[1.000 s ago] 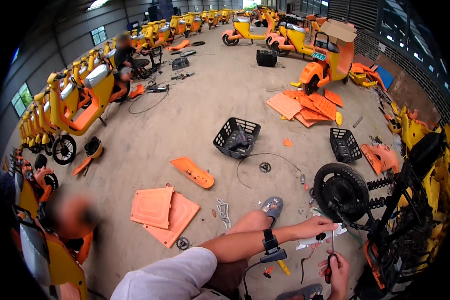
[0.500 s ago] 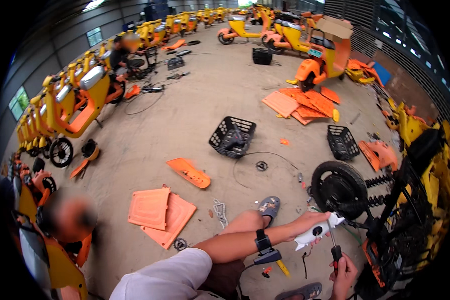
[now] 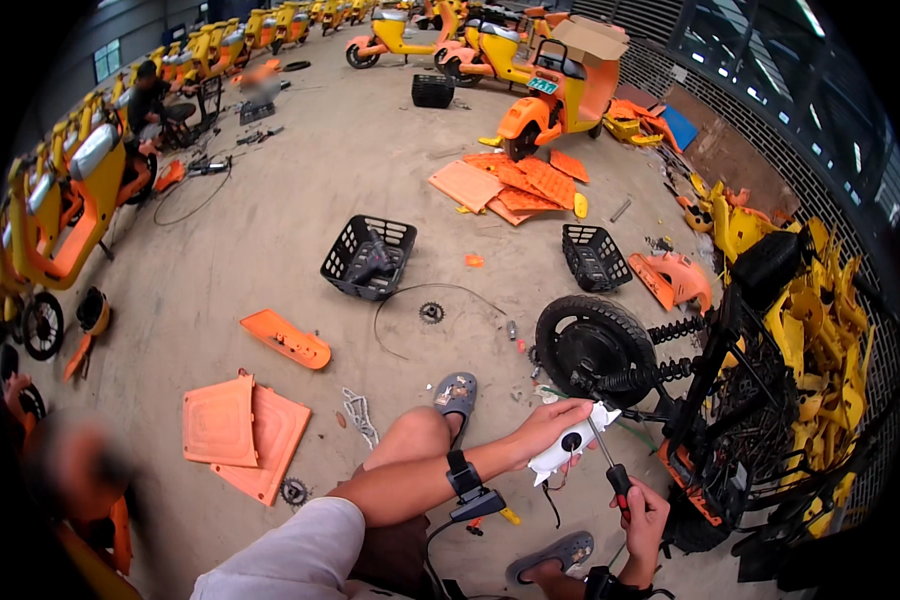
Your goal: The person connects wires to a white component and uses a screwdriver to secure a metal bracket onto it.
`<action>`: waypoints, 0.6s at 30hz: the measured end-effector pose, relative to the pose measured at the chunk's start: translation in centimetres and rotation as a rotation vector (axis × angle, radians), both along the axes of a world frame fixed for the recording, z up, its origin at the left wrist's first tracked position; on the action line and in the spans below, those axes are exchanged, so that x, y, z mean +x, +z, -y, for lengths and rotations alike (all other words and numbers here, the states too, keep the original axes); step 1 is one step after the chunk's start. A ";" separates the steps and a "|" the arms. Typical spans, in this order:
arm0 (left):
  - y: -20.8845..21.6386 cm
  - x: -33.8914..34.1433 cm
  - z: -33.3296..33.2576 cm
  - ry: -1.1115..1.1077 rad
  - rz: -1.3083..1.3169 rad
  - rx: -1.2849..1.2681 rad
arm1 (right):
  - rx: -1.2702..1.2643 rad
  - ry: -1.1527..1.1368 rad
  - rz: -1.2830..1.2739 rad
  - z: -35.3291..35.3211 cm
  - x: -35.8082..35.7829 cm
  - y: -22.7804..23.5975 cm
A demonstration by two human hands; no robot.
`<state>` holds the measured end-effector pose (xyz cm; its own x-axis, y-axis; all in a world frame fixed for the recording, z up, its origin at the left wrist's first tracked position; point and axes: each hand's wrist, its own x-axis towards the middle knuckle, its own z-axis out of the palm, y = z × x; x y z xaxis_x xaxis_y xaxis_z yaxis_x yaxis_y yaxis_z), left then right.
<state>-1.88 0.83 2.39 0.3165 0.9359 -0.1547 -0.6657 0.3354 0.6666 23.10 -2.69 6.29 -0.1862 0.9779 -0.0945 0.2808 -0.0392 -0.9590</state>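
My left hand (image 3: 555, 428) grips a white plastic part (image 3: 548, 463) with jagged ends and a black round piece in its middle. A thin dark wire hangs below the part. In my right hand (image 3: 646, 512) is a screwdriver (image 3: 620, 482) with a black and red handle. Its shaft slants up to the white part, and its tip lies at or close to the part's right end; exact contact cannot be made out. Just beyond both hands lies a stripped scooter frame (image 3: 705, 400) with a black rear wheel (image 3: 592, 350) and springs.
Black baskets (image 3: 368, 258) and orange panels (image 3: 270, 440) lie on the concrete floor, with a sprocket (image 3: 431, 313) and a cable. Yellow body parts (image 3: 820, 370) are heaped at right. An orange scooter (image 3: 560, 110) stands farther off. Other people (image 3: 150, 105) sit at left.
The view has swung right, so the scene sits farther left in the picture. Both hands keep hold of the white part and the screwdriver.
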 end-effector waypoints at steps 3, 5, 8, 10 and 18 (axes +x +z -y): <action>-0.1 -0.1 -0.3 0.045 -0.028 0.046 | 0.081 -0.022 0.039 -0.4 -0.1 -0.8; 0.0 -0.5 -0.2 0.063 -0.068 0.108 | 0.035 -0.009 0.051 -0.4 -0.4 0.4; 0.4 0.0 0.1 0.051 -0.060 0.185 | -0.047 0.001 0.095 0.2 0.0 4.5; 0.9 0.0 -0.1 0.027 -0.017 0.231 | 0.072 -0.021 0.201 1.3 -0.5 6.0; 1.4 0.8 0.5 0.087 0.166 0.295 | 0.172 -0.115 0.341 6.4 -2.3 7.7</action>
<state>-1.10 0.37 3.79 0.2315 0.9573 0.1734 -0.7911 0.0814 0.6063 20.76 -9.12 13.96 -0.0604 0.9976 0.0346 0.5870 0.0635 -0.8071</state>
